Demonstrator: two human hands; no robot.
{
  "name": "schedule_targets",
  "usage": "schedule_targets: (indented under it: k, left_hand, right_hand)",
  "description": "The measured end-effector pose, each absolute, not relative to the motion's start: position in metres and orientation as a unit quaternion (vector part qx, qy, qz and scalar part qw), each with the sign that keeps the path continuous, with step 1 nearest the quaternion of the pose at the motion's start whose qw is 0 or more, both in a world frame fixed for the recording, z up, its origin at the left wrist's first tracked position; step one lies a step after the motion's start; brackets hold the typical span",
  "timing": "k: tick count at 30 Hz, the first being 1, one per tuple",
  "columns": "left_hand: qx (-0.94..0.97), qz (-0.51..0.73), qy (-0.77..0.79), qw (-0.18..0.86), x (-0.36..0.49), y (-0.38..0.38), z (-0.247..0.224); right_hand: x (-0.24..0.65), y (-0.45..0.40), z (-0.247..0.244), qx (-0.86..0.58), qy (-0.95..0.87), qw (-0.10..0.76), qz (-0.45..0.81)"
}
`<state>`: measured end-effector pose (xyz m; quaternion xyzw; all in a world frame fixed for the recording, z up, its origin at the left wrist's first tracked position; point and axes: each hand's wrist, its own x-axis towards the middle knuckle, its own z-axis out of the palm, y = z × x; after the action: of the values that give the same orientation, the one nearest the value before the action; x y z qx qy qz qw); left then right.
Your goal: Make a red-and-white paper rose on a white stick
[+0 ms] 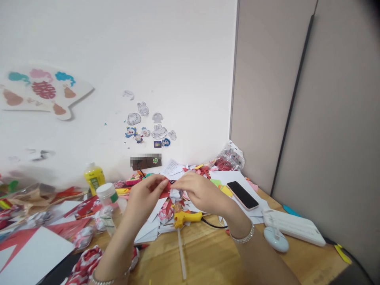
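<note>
Evidently thin and matte, a small red piece sat at the centre of the frame (pixel 166 190), pinched between the thumb and bent fingers of the left hand (pixel 148 196). The right hand (pixel 202 192) was half closed, its fingertips at the piece's right edge; whether they gripped it could not be told. Just below lay a yellow plastic glue gun (pixel 190 217), a slim translucent glue stick (pixel 182 257) running from it toward the bottom edge. A clear jar (pixel 107 217) with a ridged white lid stood left of centre. Crumpled and flat papers (pixel 37 253) covered the lower left of the wood-grained tabletop (pixel 157 259). Behind rose a smooth white wall (pixel 184 51) with paper cutouts (pixel 142 109), and grey panels (pixel 267 87) filled the upper right
</note>
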<state>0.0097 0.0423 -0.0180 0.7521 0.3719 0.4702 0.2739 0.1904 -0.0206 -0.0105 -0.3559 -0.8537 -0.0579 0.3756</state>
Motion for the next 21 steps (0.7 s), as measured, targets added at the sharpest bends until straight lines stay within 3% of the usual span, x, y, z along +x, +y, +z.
schedule_targets:
  k: [3, 5, 8, 12, 21]
  left_hand:
    - [0.676, 0.565, 0.348, 0.321, 0.009, 0.043, -0.017]
    - [0.631, 0.616, 0.323, 0.343, 0.012, 0.042, -0.017]
    - [0.613, 0.651, 0.276, 0.353, 0.018, 0.037, -0.018]
    - [0.674, 0.612, 0.237, 0.34, 0.021, 0.037, -0.022]
    - [0.797, 0.458, 0.2, 0.338, 0.015, 0.047, -0.029]
  right_hand:
    - [0.194, -0.02, -0.011, -0.367, -0.756, 0.541, -0.029]
    - [0.194, -0.015, -0.014, -0.4, -0.688, 0.604, 0.042]
    - [0.192, -0.005, -0.021, -0.406, -0.646, 0.622, 0.174]
    - [0.189, 0.007, -0.026, -0.386, -0.591, 0.659, 0.258]
    - [0.192, 0.003, -0.021, -0.401, -0.606, 0.656, 0.204]
